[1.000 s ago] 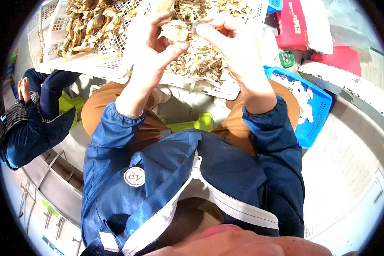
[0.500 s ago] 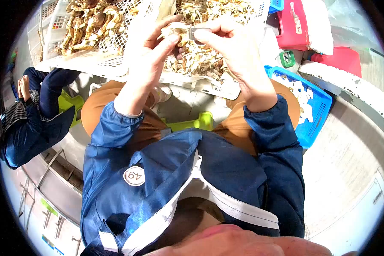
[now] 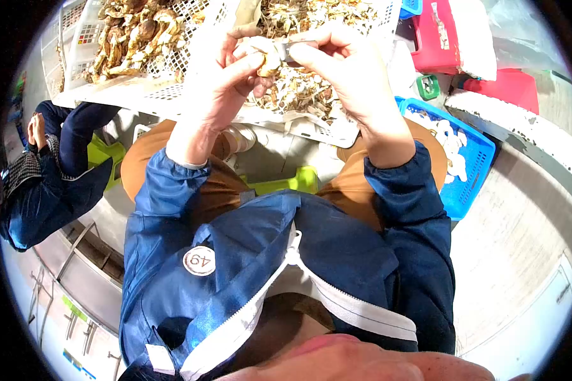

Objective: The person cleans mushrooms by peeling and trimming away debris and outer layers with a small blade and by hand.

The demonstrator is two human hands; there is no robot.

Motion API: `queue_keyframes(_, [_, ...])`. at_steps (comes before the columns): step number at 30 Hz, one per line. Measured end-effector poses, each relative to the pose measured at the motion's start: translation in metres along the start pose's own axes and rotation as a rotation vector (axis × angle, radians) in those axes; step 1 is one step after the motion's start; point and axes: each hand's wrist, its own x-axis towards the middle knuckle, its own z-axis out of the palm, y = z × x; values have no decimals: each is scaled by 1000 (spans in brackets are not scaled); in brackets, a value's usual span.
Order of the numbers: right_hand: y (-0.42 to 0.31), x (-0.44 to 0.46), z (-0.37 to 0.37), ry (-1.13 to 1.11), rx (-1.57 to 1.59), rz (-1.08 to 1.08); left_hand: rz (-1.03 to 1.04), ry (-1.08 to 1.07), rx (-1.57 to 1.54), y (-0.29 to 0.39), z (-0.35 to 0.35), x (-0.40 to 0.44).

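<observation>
My left hand (image 3: 226, 82) is closed around a mushroom (image 3: 268, 62) with a pale stem and a brownish, rough part. Thumb and curled fingers grip it from the left. My right hand (image 3: 343, 66) pinches a small metal blade (image 3: 285, 52), its edge against or very near the mushroom's right side. How much of the blade lies inside my fingers is hidden. Below both hands is a white basket (image 3: 324, 132) holding a heap of pale and brown trimmings (image 3: 305, 92).
Whole brown mushrooms (image 3: 140, 38) lie in a white perforated basket (image 3: 165, 92) at the upper left. A blue basket (image 3: 473, 184) with white pieces (image 3: 454, 155) stands by my right knee. Red containers (image 3: 435, 38) are behind it. Another person (image 3: 51, 171) sits at the left.
The mushroom has been turned in my left hand, so more of its pale stem and rounded side shows. My left hand has shifted and rotated slightly; my right hand stays nearly in place.
</observation>
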Motion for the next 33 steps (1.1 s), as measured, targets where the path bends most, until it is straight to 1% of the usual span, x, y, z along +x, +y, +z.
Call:
queue_keyframes(1, [1, 0, -1, 2, -28, -12, -22, -18, -47, 0, -1, 0])
queue_keyframes(3, [3, 1, -4, 9, -86, -35, -35, 57, 20, 1, 5, 0])
queue_keyframes(5, [4, 0, 0, 52, -200, -122, -27, 110, 64, 0, 7, 2])
queue_keyframes(9, [-5, -3, 3, 75, -333, -221, 61, -29, -11, 2, 13, 4])
queue_keyframes(10, [6, 1, 2, 8, -258, -318, 74, 17, 126, 3, 21, 1])
queue_keyframes(11, [5, 0, 3, -25, -305, -347, 53, 25, 145, 2, 19, 1])
queue_keyframes(13, [5, -1, 3, -32, -310, -336, 8, 41, 184, -2, 11, 1])
queue_keyframes(16, [-3, 3, -8, 98, -436, -247, 0, 23, 146, -1, 11, 1])
queue_keyframes(17, [2, 5, -15, 149, -492, -259, -6, 21, 139, -1, 11, 0])
queue_keyframes(19, [-10, 4, -17, 296, -711, -226, 18, 10, 131, -2, 8, 1])
queue_keyframes(20, [-9, 7, -21, 268, -816, -316, 36, 7, 145, -1, 8, 1])
queue_keyframes(21, [-12, 6, -18, 208, -781, -334, 56, 3, 160, -1, 8, 1])
queue_keyframes(23, [-19, 3, -6, 88, -705, -368, 127, 22, 385, 1, 6, 2])
queue_keyframes(24, [-18, 1, -3, 8, -655, -352, 157, 30, 498, 1, 5, 2])
queue_keyframes(25, [-17, 1, -2, -42, -670, -394, 177, 37, 535, 1, 7, 1])
queue_keyframes(27, [-17, 1, 5, 20, -708, -603, 223, 50, 607, 2, 10, 0])
queue_keyframes(28, [-11, 3, 1, -7, -681, -611, 225, 35, 546, -4, 5, 1])
queue_keyframes(30, [4, 10, -7, -62, -623, -623, 189, 56, 655, -2, 6, -1])
queue_keyframes(33, [-2, 2, -7, -151, -436, -240, 152, 68, 748, 0, 9, -3])
